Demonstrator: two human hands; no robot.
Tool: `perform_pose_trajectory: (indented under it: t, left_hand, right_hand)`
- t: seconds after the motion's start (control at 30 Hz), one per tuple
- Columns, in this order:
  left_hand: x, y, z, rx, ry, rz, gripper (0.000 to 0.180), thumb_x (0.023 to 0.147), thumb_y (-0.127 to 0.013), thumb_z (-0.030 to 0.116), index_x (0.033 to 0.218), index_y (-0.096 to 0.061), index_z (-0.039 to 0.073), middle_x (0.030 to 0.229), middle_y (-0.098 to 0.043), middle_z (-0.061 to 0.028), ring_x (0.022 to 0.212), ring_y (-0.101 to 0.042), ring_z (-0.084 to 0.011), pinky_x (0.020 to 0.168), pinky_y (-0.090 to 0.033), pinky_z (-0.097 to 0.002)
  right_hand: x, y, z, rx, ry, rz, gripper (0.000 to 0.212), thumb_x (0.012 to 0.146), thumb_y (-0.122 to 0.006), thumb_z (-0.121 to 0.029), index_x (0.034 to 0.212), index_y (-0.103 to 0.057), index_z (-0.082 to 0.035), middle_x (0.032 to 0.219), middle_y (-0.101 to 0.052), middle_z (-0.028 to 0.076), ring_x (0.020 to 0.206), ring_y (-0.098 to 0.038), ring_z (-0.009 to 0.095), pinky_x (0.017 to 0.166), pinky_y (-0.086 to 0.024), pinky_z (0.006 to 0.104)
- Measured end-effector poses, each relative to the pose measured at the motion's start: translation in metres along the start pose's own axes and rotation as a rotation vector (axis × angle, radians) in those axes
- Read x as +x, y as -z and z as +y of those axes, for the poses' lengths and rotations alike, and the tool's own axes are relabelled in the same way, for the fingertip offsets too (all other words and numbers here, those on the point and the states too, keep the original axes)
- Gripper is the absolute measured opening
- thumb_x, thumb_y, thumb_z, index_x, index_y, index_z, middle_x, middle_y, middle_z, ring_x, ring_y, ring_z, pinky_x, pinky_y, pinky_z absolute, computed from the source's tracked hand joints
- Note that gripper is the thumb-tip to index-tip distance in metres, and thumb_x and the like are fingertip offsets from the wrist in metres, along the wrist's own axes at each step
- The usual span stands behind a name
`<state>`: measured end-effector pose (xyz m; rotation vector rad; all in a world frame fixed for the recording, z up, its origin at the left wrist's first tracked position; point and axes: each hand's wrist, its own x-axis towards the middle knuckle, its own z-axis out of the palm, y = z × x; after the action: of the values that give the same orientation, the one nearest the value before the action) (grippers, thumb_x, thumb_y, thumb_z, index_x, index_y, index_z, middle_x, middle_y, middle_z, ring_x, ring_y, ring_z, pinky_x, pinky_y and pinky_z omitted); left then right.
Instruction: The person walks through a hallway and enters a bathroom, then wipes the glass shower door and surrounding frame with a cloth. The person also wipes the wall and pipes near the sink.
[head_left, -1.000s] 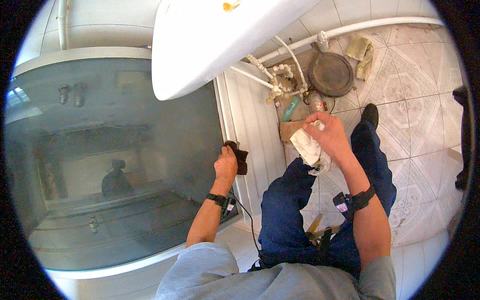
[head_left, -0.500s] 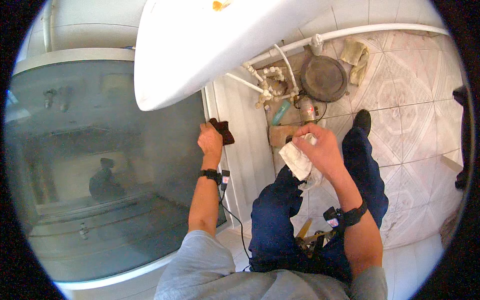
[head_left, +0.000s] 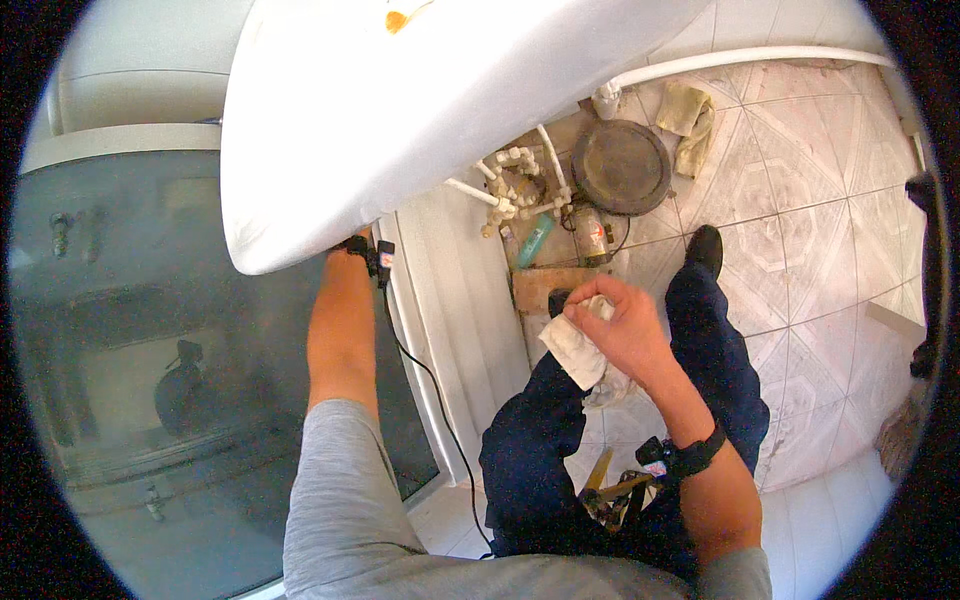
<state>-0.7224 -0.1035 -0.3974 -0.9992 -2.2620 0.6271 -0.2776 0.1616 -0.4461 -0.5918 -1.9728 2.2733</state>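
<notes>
Near the white-framed dark glass panel (head_left: 290, 340), my left forearm (head_left: 340, 330) reaches up behind the lower edge of the white basin (head_left: 400, 130). The basin hides my left hand and its fingers, along with anything they hold. Over my bent knee, my right hand (head_left: 625, 325) is closed, its thumb and fingers pinching a folded off-white cloth (head_left: 570, 352). Beneath that cloth and hand shows some crumpled, pale, see-through material (head_left: 612, 390), too unclear to name.
White pipes (head_left: 515, 200) and valves stand by the wall, beside a round dark lid (head_left: 622, 167), a metal cylinder (head_left: 592, 238) with a cable, a teal packet (head_left: 536, 240) and a reddish brick (head_left: 540, 290). A crumpled yellowish cloth (head_left: 690, 125) lies on the tiled floor (head_left: 790, 250).
My left hand has moved up along the frame and behind the basin, taking the dark brown cloth out of sight. My right hand still pinches the off-white cloth. The view has shifted slightly.
</notes>
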Motion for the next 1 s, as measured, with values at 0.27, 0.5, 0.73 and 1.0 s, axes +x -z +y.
perform_pose_trajectory:
  t: [0.27,0.5,0.73,1.0]
  left_hand:
    - [-0.045,0.069,0.02,0.236,-0.1,-0.478,0.042,0.095,-0.062,0.035,0.118,-0.069,0.0,0.131,-0.064,-0.0148,0.114,-0.062,-0.0329,0.092,-0.052,-0.0512]
    - [-0.159,0.157,0.043,0.185,-0.238,-0.602,0.05,0.09,-0.071,0.038,0.121,-0.07,-0.002,0.139,-0.059,-0.018,0.115,-0.057,-0.029,0.117,-0.035,-0.0538]
    - [-0.268,0.243,0.066,0.011,-0.265,-0.769,0.051,0.091,-0.066,0.023,0.134,-0.06,-0.002,0.139,-0.058,-0.0192,0.12,-0.058,-0.0365,0.113,-0.036,-0.059]
    - [-0.274,0.266,0.061,0.034,-0.445,-0.787,0.049,0.09,-0.066,0.019,0.13,-0.063,-0.009,0.147,-0.051,-0.0229,0.135,-0.046,-0.0338,0.118,-0.029,-0.0617]
  right_hand:
    - [0.004,-0.001,-0.007,-0.001,-0.018,-0.033,0.013,0.089,-0.073,-0.013,0.096,-0.071,-0.002,0.09,-0.073,0.007,0.087,-0.065,0.013,0.082,-0.052,0.0297]
    - [0.008,-0.002,0.005,0.032,0.083,0.037,0.021,0.085,-0.077,-0.022,0.093,-0.073,-0.004,0.083,-0.073,0.015,0.078,-0.071,0.026,0.072,-0.054,0.0385]
    - [0.006,0.005,0.005,0.033,0.084,0.071,0.021,0.084,-0.077,-0.025,0.093,-0.075,-0.005,0.086,-0.074,0.015,0.081,-0.072,0.028,0.077,-0.055,0.039]
    - [0.001,0.009,-0.002,0.1,0.047,0.008,0.022,0.086,-0.077,-0.028,0.094,-0.074,-0.008,0.09,-0.074,0.012,0.083,-0.072,0.027,0.078,-0.055,0.0388]
